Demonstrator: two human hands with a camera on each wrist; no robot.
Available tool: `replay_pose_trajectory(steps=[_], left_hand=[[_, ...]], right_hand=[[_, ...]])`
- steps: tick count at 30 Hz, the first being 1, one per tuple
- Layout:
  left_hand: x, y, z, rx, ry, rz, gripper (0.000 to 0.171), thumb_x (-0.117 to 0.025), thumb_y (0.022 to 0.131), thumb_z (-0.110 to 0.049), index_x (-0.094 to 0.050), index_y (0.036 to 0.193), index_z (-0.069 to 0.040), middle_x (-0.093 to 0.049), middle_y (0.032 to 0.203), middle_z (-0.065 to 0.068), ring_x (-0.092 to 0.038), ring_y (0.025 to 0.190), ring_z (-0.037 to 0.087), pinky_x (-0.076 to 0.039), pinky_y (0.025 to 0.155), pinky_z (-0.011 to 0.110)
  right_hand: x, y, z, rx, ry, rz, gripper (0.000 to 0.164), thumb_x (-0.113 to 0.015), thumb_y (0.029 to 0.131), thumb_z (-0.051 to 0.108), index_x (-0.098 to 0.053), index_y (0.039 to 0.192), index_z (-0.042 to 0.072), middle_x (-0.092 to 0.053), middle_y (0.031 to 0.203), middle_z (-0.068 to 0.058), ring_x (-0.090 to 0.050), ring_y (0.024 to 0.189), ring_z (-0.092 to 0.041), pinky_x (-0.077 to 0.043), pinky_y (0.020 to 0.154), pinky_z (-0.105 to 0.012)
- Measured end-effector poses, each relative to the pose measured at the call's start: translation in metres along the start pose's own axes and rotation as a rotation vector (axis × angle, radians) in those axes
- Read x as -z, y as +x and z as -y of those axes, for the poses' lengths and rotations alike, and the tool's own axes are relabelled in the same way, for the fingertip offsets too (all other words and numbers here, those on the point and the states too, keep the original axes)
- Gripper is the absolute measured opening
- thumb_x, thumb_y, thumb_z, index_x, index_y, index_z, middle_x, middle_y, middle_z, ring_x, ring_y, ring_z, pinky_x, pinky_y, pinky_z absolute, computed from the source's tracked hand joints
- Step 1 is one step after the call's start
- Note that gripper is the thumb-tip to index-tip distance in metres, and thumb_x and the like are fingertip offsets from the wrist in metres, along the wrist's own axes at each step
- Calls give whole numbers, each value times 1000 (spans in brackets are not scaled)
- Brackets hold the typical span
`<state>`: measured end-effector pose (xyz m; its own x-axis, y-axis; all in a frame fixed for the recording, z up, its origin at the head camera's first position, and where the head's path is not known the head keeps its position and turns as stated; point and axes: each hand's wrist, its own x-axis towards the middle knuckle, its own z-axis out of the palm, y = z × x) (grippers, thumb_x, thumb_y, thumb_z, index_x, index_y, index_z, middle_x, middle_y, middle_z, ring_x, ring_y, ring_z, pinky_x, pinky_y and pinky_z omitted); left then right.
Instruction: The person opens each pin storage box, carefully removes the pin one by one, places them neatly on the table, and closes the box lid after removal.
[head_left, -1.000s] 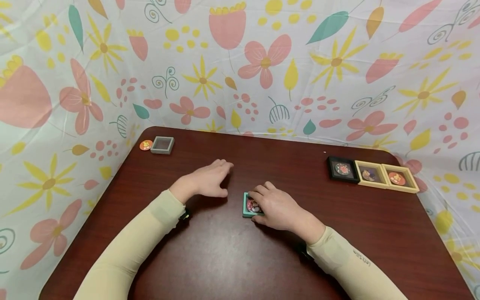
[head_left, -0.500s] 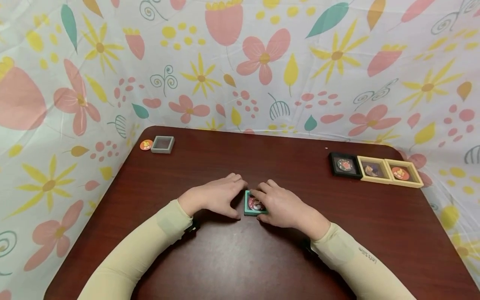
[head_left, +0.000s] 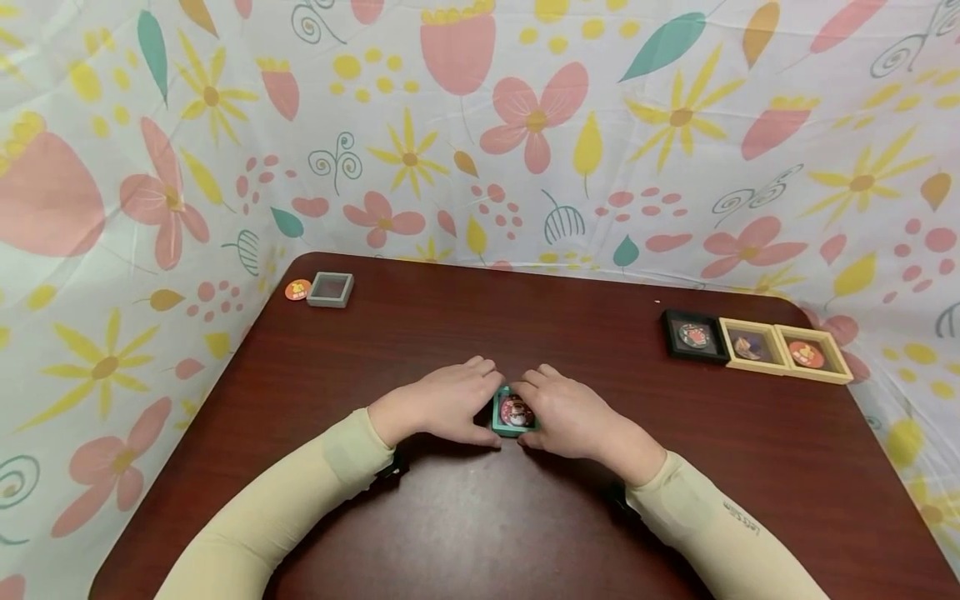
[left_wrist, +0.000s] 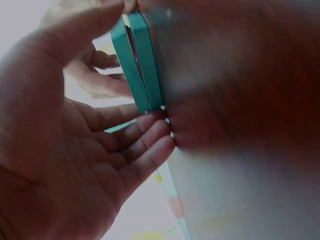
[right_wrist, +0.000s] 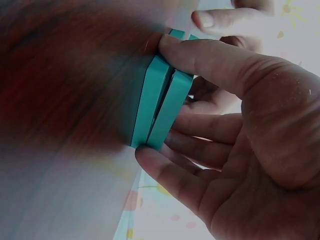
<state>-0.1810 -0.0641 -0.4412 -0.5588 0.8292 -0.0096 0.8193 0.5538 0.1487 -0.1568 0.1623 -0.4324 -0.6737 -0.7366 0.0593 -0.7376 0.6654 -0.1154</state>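
Observation:
A small square teal display frame (head_left: 505,431) lies on the table between my two hands, with a round pink picture badge (head_left: 516,410) inside. My right hand (head_left: 573,419) grips its right side, thumb at the near edge and fingers toward the far edge. My left hand (head_left: 454,403) holds the left side in the same way, thumb near and fingertips at the far corner. Both wrist views show the teal frame (left_wrist: 136,60) as two layers with a narrow slit between them. In the right wrist view the slit of the frame (right_wrist: 156,107) widens toward the thumb.
A black frame (head_left: 672,346) and two cream frames (head_left: 756,365) stand in a row at the right, each with a round badge. At the far left corner lie a grey frame (head_left: 330,301) and an orange round badge (head_left: 297,289). A flowered curtain (head_left: 450,125) borders the table.
My left hand has moved right and toward me, from beside the teal frame onto its left side. The right hand has stayed on the frame.

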Motion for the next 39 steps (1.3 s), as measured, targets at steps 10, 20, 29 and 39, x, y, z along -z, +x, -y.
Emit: replay_pose_trajectory(steps=[10,20,29,39], left_hand=[[-2,4,-5,30,77,14,63,-68,81,-60,-56,118,-11,-45,103,-2,-40,93,14,-41,80,27],[-6,3,-5,46,97,14,64,-68,81,-61,-55,119,-11,-45,105,-1,-40,93,14,-42,78,27],[-3,3,-4,59,50,20,71,-70,80,-64,-56,123,-9,-47,107,-1,-42,96,14,-42,82,27],[-3,3,-3,109,-11,24,75,-74,74,-66,-58,124,-13,-48,106,-4,-43,97,12,-44,80,26]], right_hand=[[2,-1,-1,5,19,-11,70,-85,68,44,-62,123,7,-56,107,2,-47,98,-17,-48,77,-32],[6,-2,-7,31,118,20,67,-82,75,46,-63,125,6,-61,114,-2,-48,101,-15,-48,81,-32],[8,-2,-19,-4,281,24,64,-79,79,46,-60,131,15,-58,122,4,-54,106,-11,-46,89,-32],[11,-1,-27,-28,367,39,53,-74,85,47,-63,128,17,-64,114,7,-58,99,-9,-47,86,-31]])
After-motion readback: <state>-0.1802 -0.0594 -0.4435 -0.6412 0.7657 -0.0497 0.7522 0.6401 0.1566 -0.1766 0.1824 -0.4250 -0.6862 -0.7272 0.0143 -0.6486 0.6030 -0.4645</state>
